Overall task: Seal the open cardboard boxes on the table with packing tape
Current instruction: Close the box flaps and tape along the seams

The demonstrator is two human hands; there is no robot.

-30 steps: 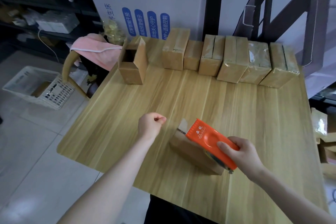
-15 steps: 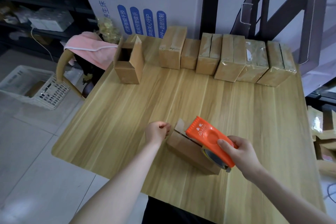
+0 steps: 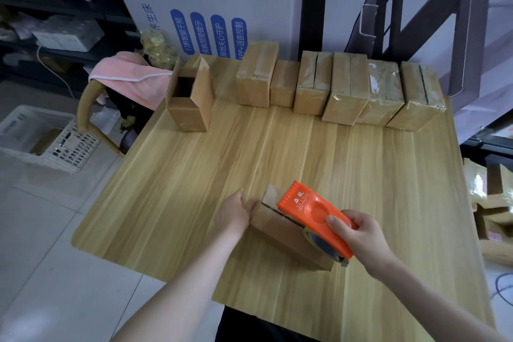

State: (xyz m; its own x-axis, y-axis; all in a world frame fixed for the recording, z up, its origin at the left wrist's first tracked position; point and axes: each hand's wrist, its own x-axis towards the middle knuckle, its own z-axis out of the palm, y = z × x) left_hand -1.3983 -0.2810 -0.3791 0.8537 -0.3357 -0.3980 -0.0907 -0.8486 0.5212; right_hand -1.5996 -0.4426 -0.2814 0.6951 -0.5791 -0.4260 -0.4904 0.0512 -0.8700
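A small cardboard box (image 3: 283, 241) lies on its side near the front of the wooden table (image 3: 277, 153), with one end flap raised. My right hand (image 3: 358, 236) grips an orange tape dispenser (image 3: 313, 211) that rests on top of this box. My left hand (image 3: 236, 212) has its fingers straightened against the box's left end. Another open box (image 3: 188, 97) stands upright at the table's back left, its flaps up.
A row of several taped boxes (image 3: 341, 89) lines the back edge by the wall. Left of the table stand a chair with a pink cloth (image 3: 130, 78) and a white crate (image 3: 44, 139) on the floor. More cardboard (image 3: 494, 208) lies at the right.
My left hand moved right from a closed fist over the table to the box's left end and its fingers straightened. The dispenser stayed on the box.
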